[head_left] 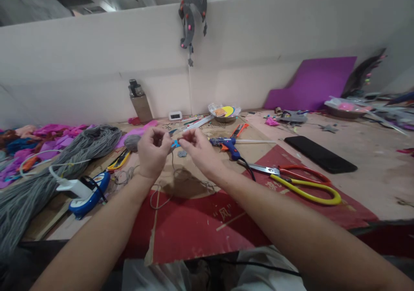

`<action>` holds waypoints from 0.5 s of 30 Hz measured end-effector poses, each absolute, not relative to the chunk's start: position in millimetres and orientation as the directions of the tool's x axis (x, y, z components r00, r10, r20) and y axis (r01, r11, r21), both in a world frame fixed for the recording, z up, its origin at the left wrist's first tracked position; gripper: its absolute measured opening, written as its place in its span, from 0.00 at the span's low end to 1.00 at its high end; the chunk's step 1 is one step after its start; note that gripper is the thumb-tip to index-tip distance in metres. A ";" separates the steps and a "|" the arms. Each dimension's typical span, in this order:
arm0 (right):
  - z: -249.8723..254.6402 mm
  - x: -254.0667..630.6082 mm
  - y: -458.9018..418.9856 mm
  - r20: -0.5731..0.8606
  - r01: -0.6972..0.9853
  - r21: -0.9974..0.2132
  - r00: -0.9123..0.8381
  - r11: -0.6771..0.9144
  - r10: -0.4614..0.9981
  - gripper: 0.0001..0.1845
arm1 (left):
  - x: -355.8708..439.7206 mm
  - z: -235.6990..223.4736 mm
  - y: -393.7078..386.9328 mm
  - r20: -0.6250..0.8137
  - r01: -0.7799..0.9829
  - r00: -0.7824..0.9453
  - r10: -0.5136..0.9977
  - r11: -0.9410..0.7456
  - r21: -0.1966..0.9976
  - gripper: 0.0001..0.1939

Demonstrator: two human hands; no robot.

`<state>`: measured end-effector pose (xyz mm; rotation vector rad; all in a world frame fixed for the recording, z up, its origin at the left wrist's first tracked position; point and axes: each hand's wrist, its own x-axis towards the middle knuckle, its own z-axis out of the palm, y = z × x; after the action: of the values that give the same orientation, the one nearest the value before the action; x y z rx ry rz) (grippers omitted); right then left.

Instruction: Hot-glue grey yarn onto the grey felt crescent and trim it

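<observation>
My left hand is raised over the middle of the table, thumb and fingertips pinched together. Opposite it, my right hand is pinched too, its fingertips a small gap away from the left ones. A thin grey cord hangs from near the left fingertips and loops down onto the cardboard. What sits in the right fingertips is too small to make out. Below and between the hands lies a small grey felt piece, with a bright blue piece just behind. Right of my right hand rests a blue glue gun.
Scissors with red and yellow handles and a black phone lie at right. At left are grey yarn, a blue power strip and a yellow cutter. A red printed board covers the front edge.
</observation>
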<state>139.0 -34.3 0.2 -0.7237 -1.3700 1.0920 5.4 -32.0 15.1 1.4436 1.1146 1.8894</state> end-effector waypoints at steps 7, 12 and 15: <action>-1.2 128.1 -47.0 0.238 -0.268 -0.946 -0.189 0.183 0.953 0.27 | 6.0 12.0 -33.1 0.590 0.151 -0.252 0.767 -0.570 0.807 0.04; 0.0 136.5 -39.5 0.325 -0.124 -0.943 -0.125 0.310 0.938 0.06 | 7.2 8.4 -23.7 0.474 -0.067 -0.266 0.839 -0.507 0.859 0.06; 5.8 142.7 -40.0 0.391 -0.084 -0.919 -0.073 0.385 0.918 0.07 | 9.4 9.7 -24.8 0.395 -0.158 -0.223 0.891 -0.433 0.888 0.08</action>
<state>142.7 -40.0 5.8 -0.8196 -1.3849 1.0025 9.4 -24.8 9.7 1.2590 0.9487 1.7553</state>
